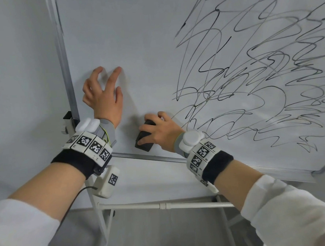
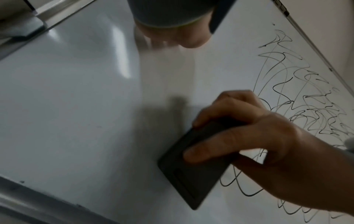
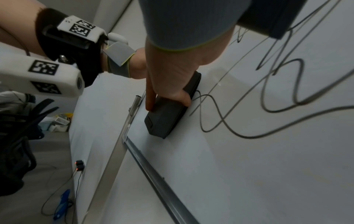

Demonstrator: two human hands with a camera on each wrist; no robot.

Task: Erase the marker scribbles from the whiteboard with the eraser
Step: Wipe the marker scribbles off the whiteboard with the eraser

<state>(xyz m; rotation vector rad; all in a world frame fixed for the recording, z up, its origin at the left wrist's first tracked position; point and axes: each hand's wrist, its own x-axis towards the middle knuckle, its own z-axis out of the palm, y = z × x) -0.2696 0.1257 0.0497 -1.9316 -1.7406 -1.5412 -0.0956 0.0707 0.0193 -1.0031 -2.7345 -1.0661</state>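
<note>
The whiteboard [image 1: 133, 39] fills the head view, its left part wiped clean. Black marker scribbles [image 1: 259, 75] cover its right part. My right hand [image 1: 158, 130] grips the black eraser [image 1: 144, 143] and holds it flat against the board near the bottom left corner, at the left edge of the scribbles. In the right wrist view the eraser [image 3: 166, 116] lies under my thumb and fingers, beside a scribble line [image 3: 220, 121]. My left hand [image 1: 104, 92] rests on the clean board with fingers spread, above and left of the eraser [image 2: 193, 165].
The board's metal frame [image 1: 67, 75] runs down the left side and along the bottom edge [image 1: 160, 158]. A white stand bar [image 1: 163, 205] crosses below the board. Cables and a blue object [image 3: 63, 201] lie on the floor at the left.
</note>
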